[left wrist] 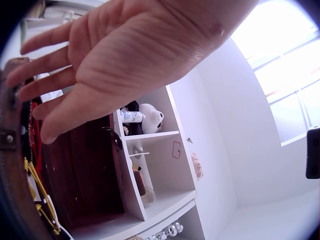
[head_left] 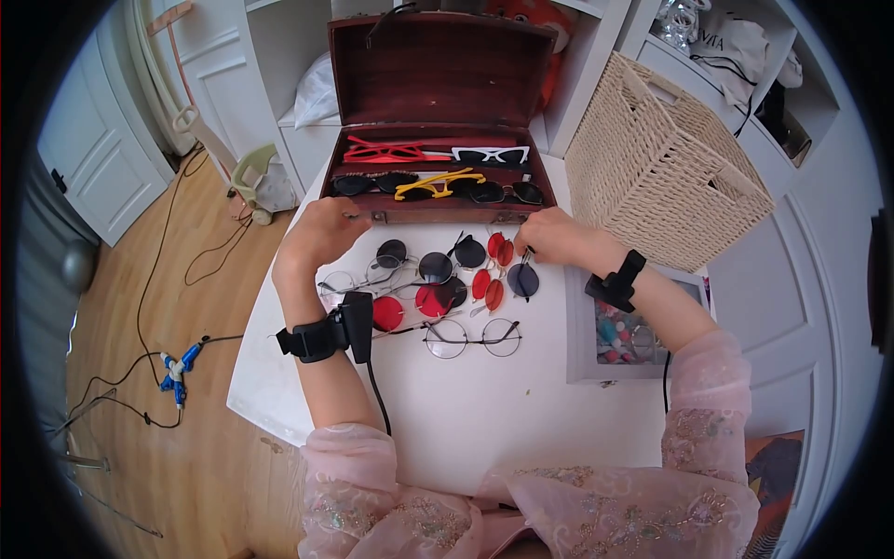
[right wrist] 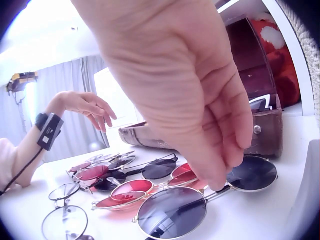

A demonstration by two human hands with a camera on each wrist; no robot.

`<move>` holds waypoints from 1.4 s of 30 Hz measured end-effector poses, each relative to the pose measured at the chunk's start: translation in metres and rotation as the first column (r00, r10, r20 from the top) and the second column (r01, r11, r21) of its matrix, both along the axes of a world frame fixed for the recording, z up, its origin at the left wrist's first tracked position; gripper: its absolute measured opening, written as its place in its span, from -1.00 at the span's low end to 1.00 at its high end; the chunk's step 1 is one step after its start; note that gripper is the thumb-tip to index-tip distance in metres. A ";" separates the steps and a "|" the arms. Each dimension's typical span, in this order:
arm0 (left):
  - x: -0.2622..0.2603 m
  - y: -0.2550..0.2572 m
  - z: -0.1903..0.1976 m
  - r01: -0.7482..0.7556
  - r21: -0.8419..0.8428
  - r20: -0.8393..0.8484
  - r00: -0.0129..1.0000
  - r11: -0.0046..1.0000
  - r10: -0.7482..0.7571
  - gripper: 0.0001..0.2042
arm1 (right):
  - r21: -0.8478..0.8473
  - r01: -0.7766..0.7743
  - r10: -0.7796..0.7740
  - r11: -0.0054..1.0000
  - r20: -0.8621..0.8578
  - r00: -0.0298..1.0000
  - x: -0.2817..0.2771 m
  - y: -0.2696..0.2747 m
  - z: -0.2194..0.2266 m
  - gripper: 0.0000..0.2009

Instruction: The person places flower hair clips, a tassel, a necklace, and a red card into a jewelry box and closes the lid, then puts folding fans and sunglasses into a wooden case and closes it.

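Observation:
At the front right of a dark red wooden chest (head_left: 438,216), my right hand (head_left: 556,235) bends down over round dark-lensed sunglasses (right wrist: 172,212). Its thumb and fingers pinch them at the bridge in the right wrist view. My left hand (head_left: 321,233) hovers by the chest's front left corner, fingers loosely extended and holding nothing. Inside the raised-lid chest lie red glasses (head_left: 372,149), white-framed sunglasses (head_left: 489,156), yellow sunglasses (head_left: 410,193) and dark pairs. Between my hands, several round glasses are spread on the table, including red-lensed sunglasses (head_left: 433,300) and clear glasses (head_left: 446,339).
A woven basket (head_left: 652,168) stands right of the chest. Nearer me on the right is a pale box (head_left: 582,368) with small colourful pieces inside. White shelves (head_left: 307,140) rise behind. Cables and a blue-and-white power strip (head_left: 177,373) lie on the floor at left.

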State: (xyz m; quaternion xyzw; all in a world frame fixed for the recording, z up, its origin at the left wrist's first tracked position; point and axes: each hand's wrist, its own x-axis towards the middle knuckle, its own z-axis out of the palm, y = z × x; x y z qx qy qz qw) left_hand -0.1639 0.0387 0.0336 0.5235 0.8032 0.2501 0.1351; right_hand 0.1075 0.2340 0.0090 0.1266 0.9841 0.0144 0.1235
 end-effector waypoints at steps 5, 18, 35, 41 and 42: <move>0.000 -0.001 -0.003 0.020 0.045 -0.060 0.998 0.999 -0.018 -0.69 | 0.045 -0.043 0.043 0.998 -0.011 0.999 -0.004 -0.003 -0.005 -0.84; 0.002 0.001 0.001 -0.004 -0.007 -0.005 1.000 1.000 0.004 -0.63 | 0.200 -0.141 0.150 0.970 -0.030 0.988 -0.008 0.004 -0.026 -0.95; 0.002 0.001 -0.002 0.006 -0.001 -0.013 1.000 1.000 -0.006 -0.64 | 0.235 -0.234 0.258 0.943 -0.075 0.963 -0.007 0.005 -0.027 -0.90; -0.001 0.002 -0.004 0.026 -0.009 -0.017 1.000 1.000 -0.026 -0.64 | 0.241 -0.225 0.254 0.944 -0.098 0.962 -0.006 0.008 -0.030 -0.92; 0.000 0.002 -0.003 0.027 -0.007 -0.017 0.999 1.000 -0.027 -0.64 | 0.243 -0.224 0.254 0.944 -0.098 0.962 -0.005 0.007 -0.029 -0.92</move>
